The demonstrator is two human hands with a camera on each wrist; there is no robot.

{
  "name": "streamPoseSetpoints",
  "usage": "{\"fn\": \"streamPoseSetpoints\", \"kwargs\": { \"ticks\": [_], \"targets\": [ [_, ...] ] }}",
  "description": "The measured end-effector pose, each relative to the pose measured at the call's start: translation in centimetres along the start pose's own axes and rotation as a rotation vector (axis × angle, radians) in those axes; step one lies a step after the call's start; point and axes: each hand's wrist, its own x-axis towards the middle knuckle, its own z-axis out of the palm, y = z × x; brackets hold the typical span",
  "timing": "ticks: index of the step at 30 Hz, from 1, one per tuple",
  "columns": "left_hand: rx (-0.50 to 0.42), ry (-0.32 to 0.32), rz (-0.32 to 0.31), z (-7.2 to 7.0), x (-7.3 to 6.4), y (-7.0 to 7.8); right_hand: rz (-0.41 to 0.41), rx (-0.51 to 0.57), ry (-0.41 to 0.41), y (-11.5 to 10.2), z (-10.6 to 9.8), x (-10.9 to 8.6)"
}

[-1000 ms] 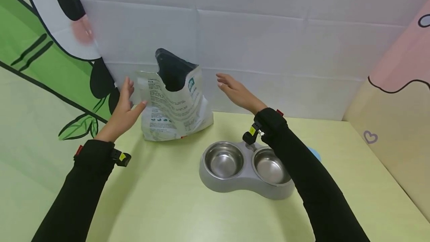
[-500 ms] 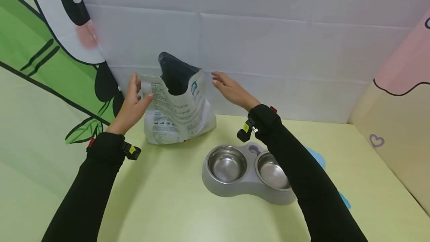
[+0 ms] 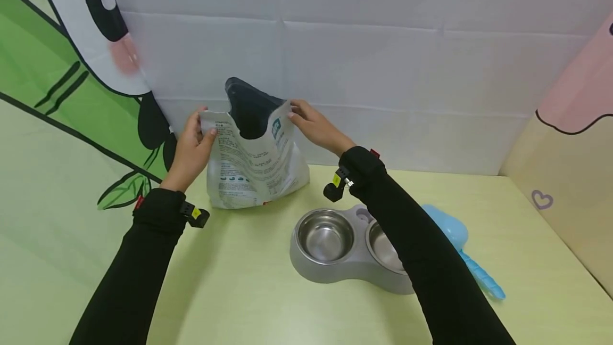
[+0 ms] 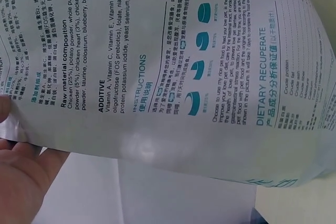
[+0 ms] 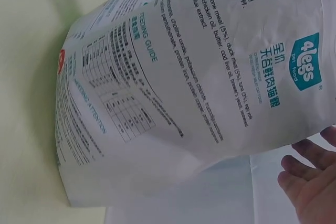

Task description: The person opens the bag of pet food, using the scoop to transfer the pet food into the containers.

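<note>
A white printed cat food bag (image 3: 254,166) stands upright at the back left, its dark torn mouth gaping toward me. "4legs pet food" is legible on its side in the right wrist view. My left hand (image 3: 189,156) pinches the upper left edge, thumb on the front panel and fingers behind. In the left wrist view, that hand (image 4: 26,182) shows at the bag's edge. At the opposite upper corner, the thumb and forefinger of my right hand (image 3: 318,126) pinch the rim. Its other fingers stay beside the bag in the right wrist view. The bag's contents are hidden.
A grey double pet feeder (image 3: 330,272) with two steel bowls stands in front of the bag, partly covered by my right forearm. Beyond that forearm lies a blue scoop (image 3: 483,276) on the pale yellow table (image 3: 268,313). A white wall sheet (image 3: 359,68) hangs behind.
Both hands have closed in from the sides and taken hold of the bag's upper edges. The blue scoop has come into fuller view past my right forearm.
</note>
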Motion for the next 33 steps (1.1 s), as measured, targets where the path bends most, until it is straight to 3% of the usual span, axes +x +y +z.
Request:
{"fn": "streamPoseSetpoints", "kwargs": {
  "ticks": [5, 9, 18, 26, 33],
  "targets": [
    [0.029, 0.073, -0.029, 0.1, -0.1, -0.1, -0.012, 0.067, 0.041, 0.1, 0.4, 0.6],
    [0.003, 0.104, -0.049, 0.2, -0.2, -0.3, -0.02, 0.083, 0.083, 0.3, 0.8, 1.0],
    [-0.026, 0.17, -0.011, 0.8, -0.3, -0.2, -0.054, 0.024, 0.183, 0.7, 1.0, 1.1],
    [0.004, 0.252, -0.008, 1.3, -0.4, -0.5, -0.079, 0.031, 0.193, 1.2, 0.9, 0.8],
    [-0.016, 0.284, 0.001, 1.5, -0.8, -0.8, -0.113, 0.048, 0.18, 1.6, 0.9, 0.4]
  ]
}}
